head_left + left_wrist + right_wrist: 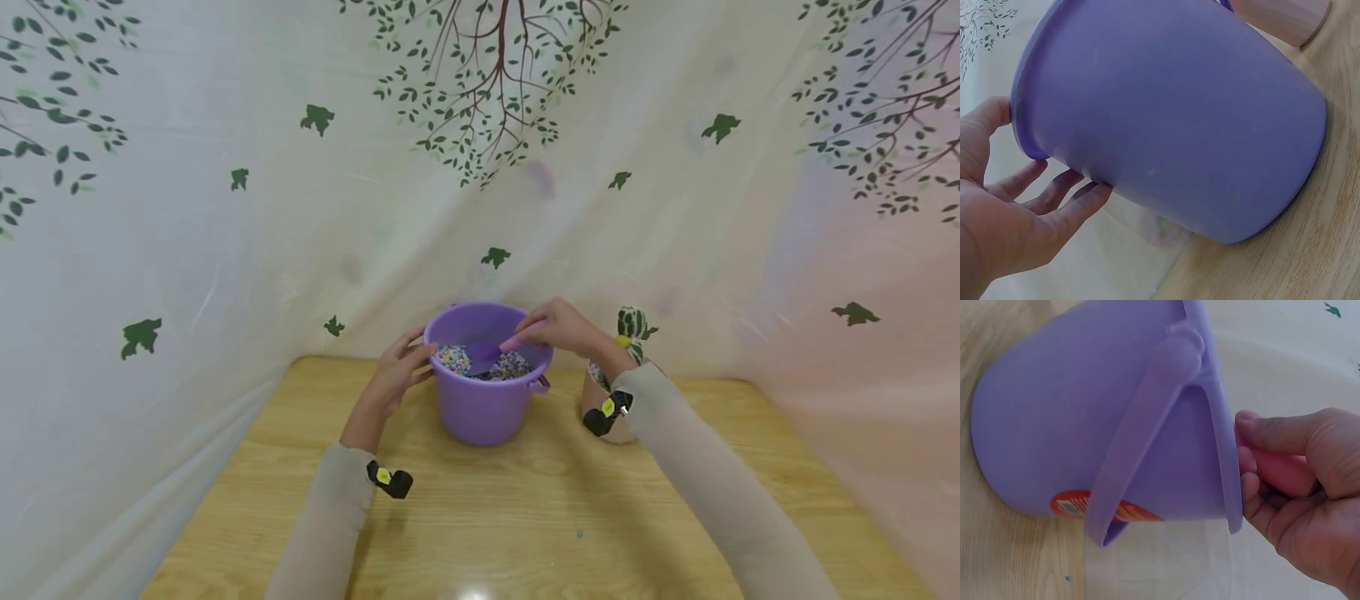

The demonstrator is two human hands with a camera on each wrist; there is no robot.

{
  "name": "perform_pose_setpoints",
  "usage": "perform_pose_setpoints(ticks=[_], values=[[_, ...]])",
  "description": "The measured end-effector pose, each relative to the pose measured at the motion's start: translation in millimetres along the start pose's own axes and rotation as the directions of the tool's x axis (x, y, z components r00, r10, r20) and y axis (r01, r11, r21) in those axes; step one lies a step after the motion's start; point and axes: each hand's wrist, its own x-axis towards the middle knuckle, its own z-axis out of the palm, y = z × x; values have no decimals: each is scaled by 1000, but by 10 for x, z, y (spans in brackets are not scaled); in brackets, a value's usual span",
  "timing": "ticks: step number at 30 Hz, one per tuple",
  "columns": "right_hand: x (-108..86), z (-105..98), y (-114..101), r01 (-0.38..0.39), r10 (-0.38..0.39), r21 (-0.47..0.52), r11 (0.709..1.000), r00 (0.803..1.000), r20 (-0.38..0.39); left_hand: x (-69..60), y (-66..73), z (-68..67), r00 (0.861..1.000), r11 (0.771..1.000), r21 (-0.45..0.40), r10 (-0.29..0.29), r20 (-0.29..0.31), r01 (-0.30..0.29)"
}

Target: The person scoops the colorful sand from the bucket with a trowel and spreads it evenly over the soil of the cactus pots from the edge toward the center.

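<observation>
A purple bucket stands upright on the table, with small multicoloured pellets inside. My left hand holds it at the left side of the rim; in the left wrist view the thumb lies at the rim and the other fingers touch the outer wall. Over the bucket's right rim, my right hand grips the pink handle of a small hand shovel. Its purple blade is down among the pellets. In the right wrist view the bucket wall hides the blade.
Right of the bucket, partly behind my right forearm, stands a pinkish pot with a green-and-white cactus. The bucket's handle hangs down its side. A leaf-printed cloth rises behind the wooden table. A tiny blue bit lies near the front.
</observation>
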Motion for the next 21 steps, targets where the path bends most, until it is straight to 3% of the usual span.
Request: perform_pose_setpoints(ticks=[14, 21], values=[[-283, -223, 7, -146, 152, 104, 984, 986, -62, -4, -12, 43, 1000, 1000, -4, 6, -26, -6], [-401, -318, 43, -161, 181, 190, 968, 979, -90, -20, -15, 10, 1000, 1000, 3, 11, -19, -10]])
